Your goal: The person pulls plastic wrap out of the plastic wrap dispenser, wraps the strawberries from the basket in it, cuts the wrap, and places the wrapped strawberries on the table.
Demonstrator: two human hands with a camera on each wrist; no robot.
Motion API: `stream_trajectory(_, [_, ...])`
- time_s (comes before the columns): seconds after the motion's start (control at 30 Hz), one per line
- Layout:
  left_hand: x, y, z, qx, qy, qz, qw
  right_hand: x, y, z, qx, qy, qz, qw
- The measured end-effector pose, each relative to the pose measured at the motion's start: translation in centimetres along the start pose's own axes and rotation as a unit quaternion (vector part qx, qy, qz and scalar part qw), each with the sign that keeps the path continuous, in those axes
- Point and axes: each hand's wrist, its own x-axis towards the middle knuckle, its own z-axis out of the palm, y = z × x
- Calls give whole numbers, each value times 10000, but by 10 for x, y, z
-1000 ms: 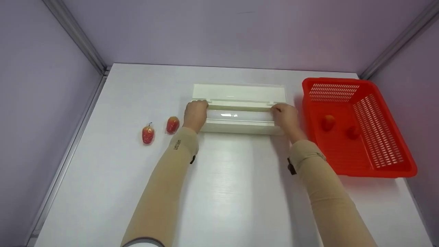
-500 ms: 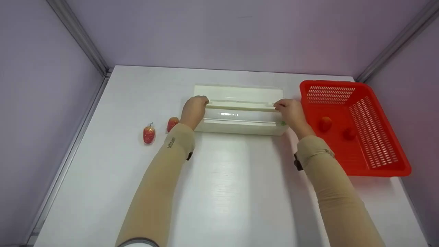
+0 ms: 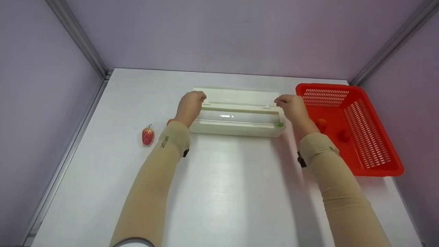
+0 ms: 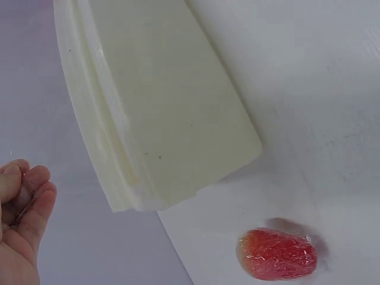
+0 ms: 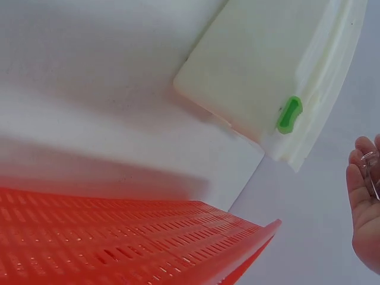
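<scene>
A white cling film dispenser [image 3: 236, 130] lies across the middle of the table, its lid [image 3: 236, 95] tipped back. Through the opening shows a shiny film roll [image 3: 240, 117]. A green slide cutter [image 3: 280, 125] sits at the right end of the front edge. My left hand [image 3: 190, 105] pinches clear film above the dispenser's left end. At the other end my right hand [image 3: 294, 107] pinches the film's right side; a clear fold of cling film [image 5: 372, 171] shows between its fingers in the right wrist view. Most of the transparent sheet is too faint to make out.
A red plastic basket [image 3: 396, 168] stands at the right, with two reddish fruits [image 3: 321, 124] inside. On the left lies a red fruit [image 3: 147, 135] in shiny wrap. Another wrapped fruit [image 4: 276, 254], mostly hidden by my left wrist in the head view, lies beside the dispenser.
Both hands have risen from the dispenser's opening and moved slightly back and apart, film between their fingers. The green cutter, hidden before, now shows. The view has shifted a little.
</scene>
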Motion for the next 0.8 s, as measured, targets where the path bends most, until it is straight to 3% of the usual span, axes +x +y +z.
stream_trajectory(0.37, [4, 9, -13, -142, 691, 409, 9967, -2, -16, -19, 151, 7, 68, 9999])
stream_trajectory(0.53, [5, 15, -21, -249, 844, 522, 9948, -1, -24, -27, 153, 139, 78, 9998])
stream_trajectory(0.8, [3, 19, -29, -254, 1167, 678, 9905, -1, -34, -34, -64, 385, -184, 9991])
